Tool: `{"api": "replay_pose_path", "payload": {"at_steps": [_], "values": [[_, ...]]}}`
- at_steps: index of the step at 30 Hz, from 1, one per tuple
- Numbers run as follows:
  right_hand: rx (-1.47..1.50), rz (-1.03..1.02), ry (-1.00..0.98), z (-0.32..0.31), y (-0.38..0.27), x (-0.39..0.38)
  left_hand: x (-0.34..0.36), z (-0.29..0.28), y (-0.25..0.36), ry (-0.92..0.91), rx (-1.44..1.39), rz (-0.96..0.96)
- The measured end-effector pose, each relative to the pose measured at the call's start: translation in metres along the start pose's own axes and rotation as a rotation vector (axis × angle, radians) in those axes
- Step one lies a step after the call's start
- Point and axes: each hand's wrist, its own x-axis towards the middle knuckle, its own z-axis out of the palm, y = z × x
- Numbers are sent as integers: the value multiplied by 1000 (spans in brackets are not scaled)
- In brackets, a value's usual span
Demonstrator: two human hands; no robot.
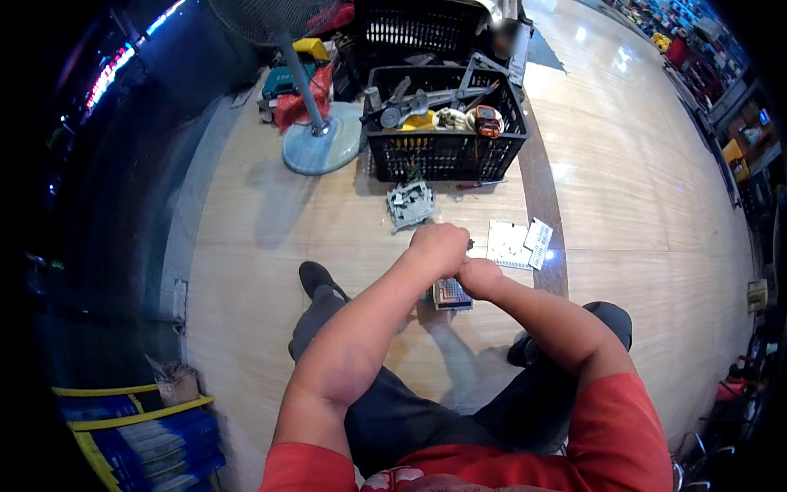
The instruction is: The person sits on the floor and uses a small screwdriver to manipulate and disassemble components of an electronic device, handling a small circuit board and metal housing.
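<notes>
My left hand [439, 246] is closed around something small and dark, mostly hidden, its fingers over a boxy electronic unit [452, 297] with a grid-patterned face. My right hand [480, 277] is closed just below and right of it, against the left one, its fingertips hidden. Beyond my hands lies a pale grey plastic housing [410, 205] with cut-outs. To the right are a square white board [505, 246] and a smaller white perforated board [539, 241] overlapping its edge. A red-handled screwdriver [470, 186] lies on the floor by the crate.
A black crate [443, 160] holds metal parts and tools, with another crate [410, 25] behind. A standing fan's round base [320, 150] is at its left, near red and teal items [291, 94]. Blue-and-yellow folded items [152, 443] stand lower left; clutter lines the right edge.
</notes>
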Motion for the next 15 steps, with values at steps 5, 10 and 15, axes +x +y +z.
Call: {"api": "replay_pose_path", "payload": {"at_steps": [5, 10, 15], "values": [[-64, -98, 33, 6, 3, -1, -1, 1, 2, -32, 1, 4], [13, -115, 132, 7, 5, -6, 1, 4, 5, -40, 3, 25], [18, -11, 103, -6, -1, -10, 1, 3, 5, -51, -3, 30]]}}
